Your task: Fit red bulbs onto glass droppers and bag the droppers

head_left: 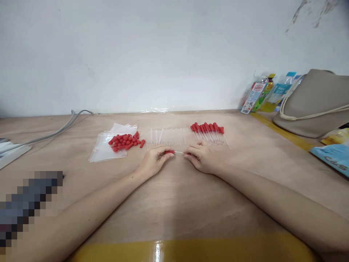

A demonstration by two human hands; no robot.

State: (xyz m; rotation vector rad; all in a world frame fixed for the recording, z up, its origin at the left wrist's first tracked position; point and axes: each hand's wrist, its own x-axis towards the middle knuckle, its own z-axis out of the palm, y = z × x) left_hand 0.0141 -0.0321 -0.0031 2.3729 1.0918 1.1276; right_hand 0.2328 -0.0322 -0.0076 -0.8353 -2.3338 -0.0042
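Observation:
My left hand (155, 160) is closed on a red rubber dropper bulb (170, 151). A thin clear glass dropper tube (179, 153) runs from the bulb across to my right hand (200, 158), whose fingers pinch its other end. How deep the tube sits in the bulb cannot be made out. Just beyond my hands lies a row of bare clear tubes (166, 136). A heap of loose red bulbs (125, 141) rests on clear plastic bags (102, 151) to the left. Behind my right hand is a row of droppers (208, 131) with red bulbs on their tubes.
A grey cable (64, 127) crosses the table at the left. Drink bottles (280, 91), a carton (253, 96) and a grey-brown bag (313, 102) stand at the back right. A blue packet (331, 156) lies at the right. Yellow tape (191, 251) lines the near edge.

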